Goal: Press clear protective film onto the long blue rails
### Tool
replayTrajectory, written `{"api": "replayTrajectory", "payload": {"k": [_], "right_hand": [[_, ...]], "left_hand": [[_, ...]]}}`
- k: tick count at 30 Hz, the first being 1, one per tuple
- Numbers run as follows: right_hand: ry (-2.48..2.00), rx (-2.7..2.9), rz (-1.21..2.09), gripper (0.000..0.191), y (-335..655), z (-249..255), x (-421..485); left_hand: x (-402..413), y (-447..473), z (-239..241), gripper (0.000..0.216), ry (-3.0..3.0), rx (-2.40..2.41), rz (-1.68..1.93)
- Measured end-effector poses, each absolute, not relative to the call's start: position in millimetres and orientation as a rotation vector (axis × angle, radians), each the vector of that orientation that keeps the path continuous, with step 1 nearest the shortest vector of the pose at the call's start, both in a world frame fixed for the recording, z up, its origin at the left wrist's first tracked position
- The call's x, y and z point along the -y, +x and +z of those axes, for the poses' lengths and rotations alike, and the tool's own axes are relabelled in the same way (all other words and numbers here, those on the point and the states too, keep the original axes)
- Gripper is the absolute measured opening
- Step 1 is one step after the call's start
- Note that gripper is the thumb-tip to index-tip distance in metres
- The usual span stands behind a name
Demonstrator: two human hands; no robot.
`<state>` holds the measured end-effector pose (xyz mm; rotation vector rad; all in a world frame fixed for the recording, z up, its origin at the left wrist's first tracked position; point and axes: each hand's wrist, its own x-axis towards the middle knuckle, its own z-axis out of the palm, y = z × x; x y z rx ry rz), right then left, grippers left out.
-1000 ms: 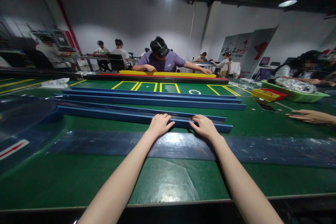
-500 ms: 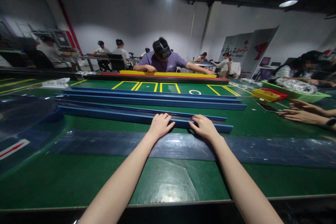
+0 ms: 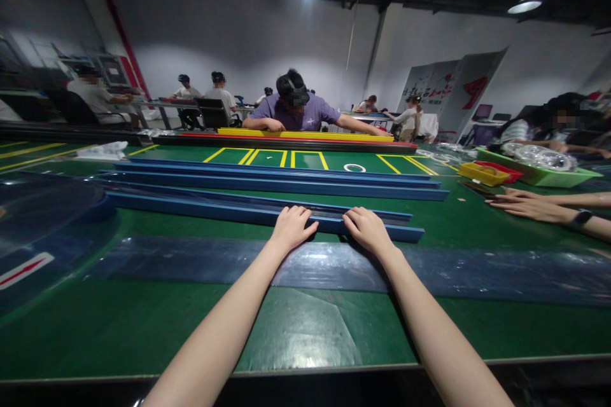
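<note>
My left hand (image 3: 292, 227) lies over the near blue channel strip (image 3: 229, 211), fingers bent over its edge and thumb along the near side. A short way to the right, my right hand (image 3: 367, 227) grips the same strip in a like manner, near its right end. The strip's trough holds some clear film, and the part under my fingers is hidden. Just beyond it runs a second set of blue channel strips (image 3: 286, 183). Between my forearms and the near strip, a flat band of clear plastic film (image 3: 329, 266) stretches across the green table (image 3: 305, 331).
On the left sits a large roll of clear film (image 3: 48, 222). A co-worker (image 3: 305, 111) leans over yellow strips (image 3: 305, 134) across the table. At right are another person's hands (image 3: 525, 205), a yellow tray (image 3: 483, 173) and a green tray (image 3: 568, 175). A white ring (image 3: 354, 168) lies beyond the strips.
My right hand has shifted very slightly left along the strip; my left hand stays in place. The other person's hands at right have moved left, to the dark flat object.
</note>
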<state>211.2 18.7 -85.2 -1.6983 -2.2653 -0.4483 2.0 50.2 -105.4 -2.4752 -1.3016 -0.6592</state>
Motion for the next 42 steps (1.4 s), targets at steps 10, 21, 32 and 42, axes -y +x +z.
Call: {"api": "replayTrajectory", "payload": {"k": [10, 21, 32, 42], "right_hand": [[-1.694, 2.226, -0.457, 0.036, 214, -90, -22], [-1.553, 2.05, -0.466, 0.025, 193, -90, -31], [-1.791, 2.147, -0.473, 0.038, 186, -92, -37], [-1.754, 2.17, -0.447, 0.036, 190, -89, -36]], "left_hand": [[-47, 7, -102, 0.035, -2.455, 1.426, -0.627], [-46, 12, -101, 0.043, -2.399, 1.53, -0.615], [-46, 9, -105, 0.032, -2.408, 1.419, -0.683], [-44, 6, -102, 0.025, -2.413, 1.366, -0.747]]}}
